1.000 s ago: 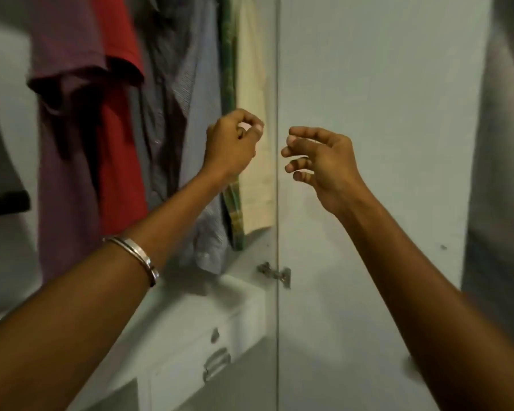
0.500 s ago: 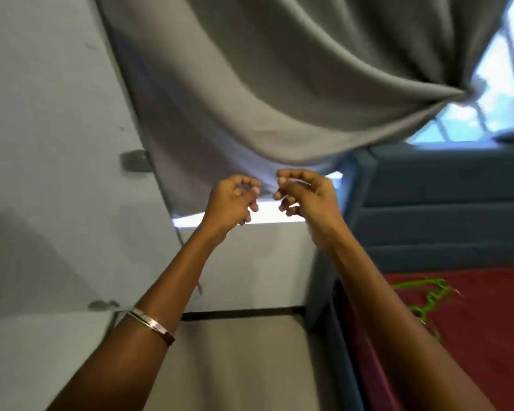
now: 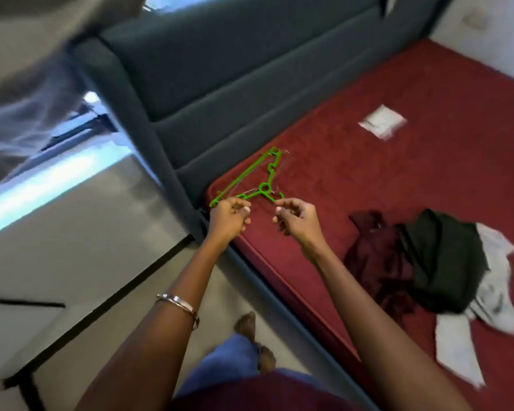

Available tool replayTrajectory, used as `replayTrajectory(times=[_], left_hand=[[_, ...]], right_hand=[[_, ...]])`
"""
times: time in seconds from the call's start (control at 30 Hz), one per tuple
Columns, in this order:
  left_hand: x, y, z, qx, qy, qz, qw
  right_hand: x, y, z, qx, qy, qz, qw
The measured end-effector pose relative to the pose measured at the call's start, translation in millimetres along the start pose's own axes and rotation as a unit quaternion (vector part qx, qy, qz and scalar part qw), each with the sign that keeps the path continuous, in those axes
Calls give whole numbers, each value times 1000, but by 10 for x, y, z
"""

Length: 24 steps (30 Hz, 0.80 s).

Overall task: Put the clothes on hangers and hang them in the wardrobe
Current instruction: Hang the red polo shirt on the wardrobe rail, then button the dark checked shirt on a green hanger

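Observation:
A green plastic hanger [image 3: 264, 188] lies flat on the near-left corner of the red mattress [image 3: 428, 84]. My left hand [image 3: 227, 221] hovers in front of the hanger's near end with its fingers curled in and nothing in them. My right hand [image 3: 297, 221] is just beside it, loosely curled and also holding nothing. To the right on the mattress lies a heap of clothes: a maroon garment [image 3: 374, 256], a black garment [image 3: 439, 262] and a pale grey one [image 3: 496, 286]. The wardrobe is out of view.
A dark teal padded headboard [image 3: 220, 69] runs along the far side of the bed. A white packet [image 3: 382, 121] and a white cloth [image 3: 454, 345] lie on the mattress. A grey curtain [image 3: 18, 84] hangs at the upper left. My bare foot [image 3: 247, 321] stands on the tiled floor beside the bed.
The view has swung from the wardrobe with its hanging shirts, past the curtain, down to the bed. Both hands kept their raised, curled pose and now sit over the green hanger.

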<state>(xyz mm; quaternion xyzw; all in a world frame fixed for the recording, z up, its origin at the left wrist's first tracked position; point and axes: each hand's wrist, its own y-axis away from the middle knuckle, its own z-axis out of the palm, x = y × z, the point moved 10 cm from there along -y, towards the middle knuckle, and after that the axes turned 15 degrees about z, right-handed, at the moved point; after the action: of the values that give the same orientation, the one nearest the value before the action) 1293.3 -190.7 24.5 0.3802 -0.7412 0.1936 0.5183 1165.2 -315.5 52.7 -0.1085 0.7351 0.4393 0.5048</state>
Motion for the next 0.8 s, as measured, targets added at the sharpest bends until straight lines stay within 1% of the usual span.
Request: replayTrajectory(times=[0.13,0.23,0.37,0.43,0.5,0.6,0.67,0.73,0.8], left_hand=[[-123,-207,706,-90,-46,4,995],[-207,-266,1241,-167,-79,-6,983],[-353,-238,1899,-261,-119,-51,957],[-410,-196,2194,-289,-115,-84,947],[-435,-153,2461,-298,-101,-123,941],[-482,-92,2813,-271,-66,-186,942],[-522,-33,3036,-246,-53,-219,943],[-583,34,3274,-230,-43,-245,941],[-643,110,3511,-216,-29,-267,939]], right_hand=[[546,-169,-711,104,-17,61,993],[1035,-169,-1321,198,-36,117,973],[1719,-45,-2132,320,-62,201,924],[1993,22,-2559,374,-61,242,893],[2166,95,-2986,409,-33,288,865],[2342,48,-3575,421,35,329,844],[2429,-74,-3888,414,60,354,836],[2561,-242,-4077,389,37,395,831],[2709,-398,-4187,362,1,452,815]])
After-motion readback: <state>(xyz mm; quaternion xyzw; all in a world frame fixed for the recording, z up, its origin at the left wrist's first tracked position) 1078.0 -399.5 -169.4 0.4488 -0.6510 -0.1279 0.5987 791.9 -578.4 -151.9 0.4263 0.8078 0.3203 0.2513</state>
